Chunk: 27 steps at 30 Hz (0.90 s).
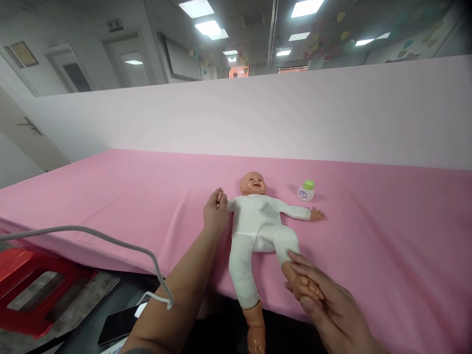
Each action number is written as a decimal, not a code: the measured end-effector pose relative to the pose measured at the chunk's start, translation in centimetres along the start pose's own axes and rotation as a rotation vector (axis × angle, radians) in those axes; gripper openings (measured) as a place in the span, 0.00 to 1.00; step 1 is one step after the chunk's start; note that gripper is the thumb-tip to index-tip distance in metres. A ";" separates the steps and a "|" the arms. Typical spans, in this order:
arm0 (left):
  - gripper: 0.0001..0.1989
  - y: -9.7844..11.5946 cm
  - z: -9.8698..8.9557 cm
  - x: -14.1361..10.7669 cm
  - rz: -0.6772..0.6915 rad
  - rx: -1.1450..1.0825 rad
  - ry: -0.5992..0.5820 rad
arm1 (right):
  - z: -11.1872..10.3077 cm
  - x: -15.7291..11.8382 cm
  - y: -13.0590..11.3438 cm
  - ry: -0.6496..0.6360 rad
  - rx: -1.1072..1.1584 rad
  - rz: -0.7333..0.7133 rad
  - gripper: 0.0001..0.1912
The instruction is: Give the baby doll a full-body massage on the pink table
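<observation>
Doll (pixel 254 216) laid over near edge of table (pixel 129 196); one arm (pixel 231 205) held by left hand (pixel 216 211), one foot (pixel 309 287) by right hand (pixel 334 302); wide stretch offered toward left edge.

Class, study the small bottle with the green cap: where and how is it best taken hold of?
Probably best around the rounded body of the bottle, below the green cap, coming from the right. It seems to stand cap-up, and the doll's outstretched arm lies along its near side, so a right-side approach should avoid brushing it.
</observation>
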<state>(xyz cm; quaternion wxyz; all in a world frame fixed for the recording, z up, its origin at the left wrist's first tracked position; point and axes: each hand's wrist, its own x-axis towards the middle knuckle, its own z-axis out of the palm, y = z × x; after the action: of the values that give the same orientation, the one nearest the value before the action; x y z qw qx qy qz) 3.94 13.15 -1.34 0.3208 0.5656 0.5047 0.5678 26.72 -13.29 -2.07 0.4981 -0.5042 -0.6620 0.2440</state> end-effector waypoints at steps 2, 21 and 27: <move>0.18 -0.5 -0.6 1.1 -0.081 -0.107 0.103 | -0.1 -1.1 0.3 0.004 -0.044 -0.019 0.23; 0.12 -2.4 -2.1 3.1 -0.351 -0.358 0.251 | 1.3 -2.7 1.3 -0.006 -0.151 0.009 0.21; 0.21 -0.3 -1.5 1.4 -0.124 -0.372 -0.007 | 0.4 -0.9 0.2 -0.010 -0.108 -0.015 0.23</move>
<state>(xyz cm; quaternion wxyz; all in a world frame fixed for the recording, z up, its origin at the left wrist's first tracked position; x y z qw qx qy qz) 2.22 14.22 -0.99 0.4559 0.4662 0.4239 0.6286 26.44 -13.97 -2.73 0.4685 -0.5240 -0.6807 0.2066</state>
